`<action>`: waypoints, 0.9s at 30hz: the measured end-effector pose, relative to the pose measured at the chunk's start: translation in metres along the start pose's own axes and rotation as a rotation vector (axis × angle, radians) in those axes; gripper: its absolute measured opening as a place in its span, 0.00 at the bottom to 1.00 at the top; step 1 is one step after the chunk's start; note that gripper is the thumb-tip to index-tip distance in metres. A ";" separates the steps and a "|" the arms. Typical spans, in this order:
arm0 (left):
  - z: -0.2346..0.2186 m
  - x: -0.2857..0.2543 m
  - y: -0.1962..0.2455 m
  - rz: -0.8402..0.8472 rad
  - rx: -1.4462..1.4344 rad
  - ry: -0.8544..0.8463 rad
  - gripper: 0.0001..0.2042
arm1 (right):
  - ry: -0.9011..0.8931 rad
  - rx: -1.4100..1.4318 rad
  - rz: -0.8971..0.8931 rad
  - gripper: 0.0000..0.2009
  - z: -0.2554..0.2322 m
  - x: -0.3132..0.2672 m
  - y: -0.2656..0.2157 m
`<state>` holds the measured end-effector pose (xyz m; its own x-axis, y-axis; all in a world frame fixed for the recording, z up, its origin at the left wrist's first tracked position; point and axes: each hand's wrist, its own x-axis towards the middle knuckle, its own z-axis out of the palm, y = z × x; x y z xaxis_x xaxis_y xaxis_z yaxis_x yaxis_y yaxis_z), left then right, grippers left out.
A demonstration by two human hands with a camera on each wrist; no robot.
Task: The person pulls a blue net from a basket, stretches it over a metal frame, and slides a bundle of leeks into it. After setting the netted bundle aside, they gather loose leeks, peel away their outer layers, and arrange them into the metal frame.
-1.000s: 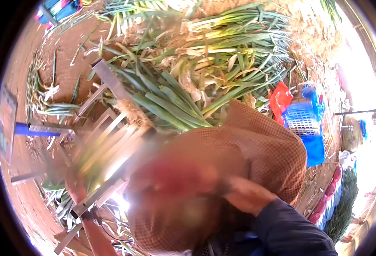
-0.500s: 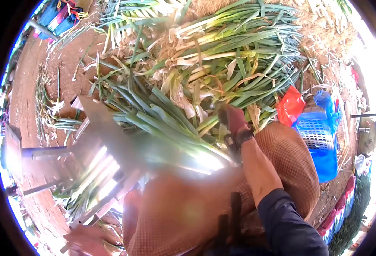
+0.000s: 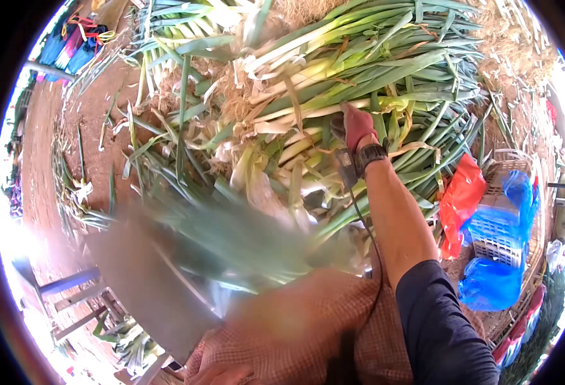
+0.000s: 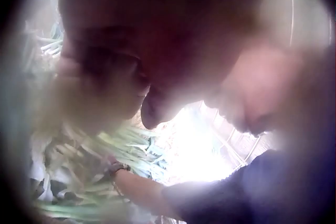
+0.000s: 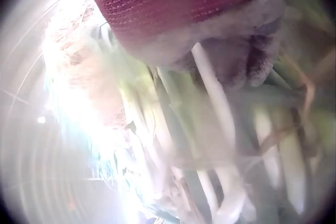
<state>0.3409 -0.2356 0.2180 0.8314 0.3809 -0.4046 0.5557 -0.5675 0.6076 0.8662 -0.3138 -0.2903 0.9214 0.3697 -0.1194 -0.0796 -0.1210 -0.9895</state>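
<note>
My right hand [image 3: 354, 128], in a red and grey glove, reaches into the pile of green onions [image 3: 359, 64] in the head view. Its fingers [image 5: 239, 61] curl round a pale green onion stalk [image 5: 215, 87] in the right wrist view. At the bottom edge of the head view, part of my left hand [image 3: 221, 373] shows low over the brown checked cloth [image 3: 295, 321] on my lap; its fingers are mostly out of frame. Large blurred dark shapes fill the left wrist view. Blurred green leaves [image 3: 244, 237] lie just beyond the cloth.
A grey metal plate [image 3: 147, 276] and metal bars [image 3: 70, 282] stand at the left, with more green onions [image 3: 135, 346] below. To the right are a red plastic bag [image 3: 462, 199], a white basket [image 3: 497, 231] and blue plastic [image 3: 491, 285]. Loose stalks litter the brown ground.
My right hand has moved from over the lap forward into the pile and now grips a stalk. My left hand has left the metal frame, moving down and right toward the lap. The view has shifted.
</note>
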 end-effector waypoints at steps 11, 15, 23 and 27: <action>0.043 0.225 0.000 0.169 -0.223 0.136 0.09 | 0.480 0.495 0.063 0.09 -0.012 -0.123 -0.160; 0.057 0.356 -0.029 0.056 -0.027 0.330 0.19 | 0.301 1.007 0.006 0.06 -0.034 -0.147 -0.125; 0.093 0.477 -0.068 0.214 0.395 0.423 0.24 | 0.276 1.084 0.465 0.03 -0.051 -0.198 -0.155; 0.101 0.500 -0.078 0.138 0.466 0.383 0.34 | -0.240 1.464 0.271 0.11 -0.054 -0.204 -0.156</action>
<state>0.7129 -0.0748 -0.1008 0.8841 0.4670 -0.0170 0.4570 -0.8565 0.2398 0.7110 -0.4197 -0.1069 0.7463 0.6425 -0.1737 -0.6638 0.7375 -0.1245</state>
